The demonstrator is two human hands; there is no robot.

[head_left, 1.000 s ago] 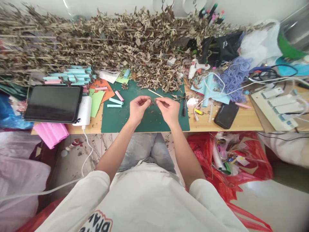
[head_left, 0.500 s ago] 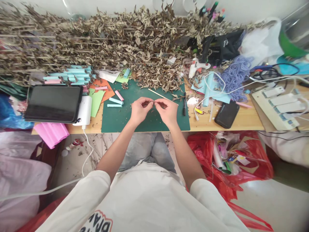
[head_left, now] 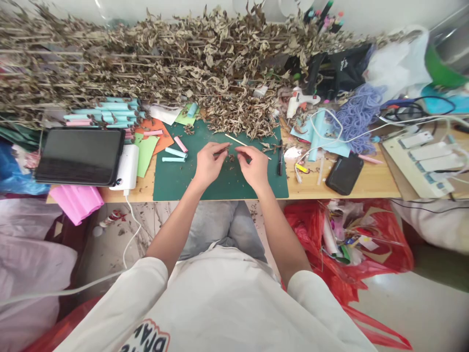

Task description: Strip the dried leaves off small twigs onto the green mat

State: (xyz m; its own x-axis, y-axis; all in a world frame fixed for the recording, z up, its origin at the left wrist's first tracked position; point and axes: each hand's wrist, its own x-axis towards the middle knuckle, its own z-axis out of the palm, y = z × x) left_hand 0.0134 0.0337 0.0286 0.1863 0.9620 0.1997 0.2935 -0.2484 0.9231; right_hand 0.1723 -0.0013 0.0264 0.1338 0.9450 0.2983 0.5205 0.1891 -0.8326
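Observation:
My left hand (head_left: pixel 210 164) is over the dark green cutting mat (head_left: pixel 176 183), thumb and fingertips slightly apart. Facing it, my right hand (head_left: pixel 254 167) has its thumb and forefinger parted too, and I make out nothing held in either. Small brown dried leaf bits (head_left: pixel 231 157) show between the two hands. Just beyond the fingers, a thin pale stick (head_left: pixel 236 141) lies slantwise, partly hidden by my right hand. Short blue paper tubes (head_left: pixel 174 156) and a pink tube (head_left: pixel 180 144) rest left of my left hand. A black pen (head_left: pixel 280 159) is at the mat's right edge.
Dried leafy stalks (head_left: pixel 205 54) cover the back of the table, with a loose leaf heap (head_left: pixel 242 117) in front. A tablet (head_left: pixel 82 156) and power bank (head_left: pixel 126 166) stand left. Rightward are a glue gun (head_left: pixel 300 101), purple yarn (head_left: pixel 357 117), a black phone-like device (head_left: pixel 344 173) and a power strip (head_left: pixel 417 164).
My hands have moved apart from fingertips meeting, and the fingers have parted from the thumbs. Brown leaf bits now show in the gap between them.

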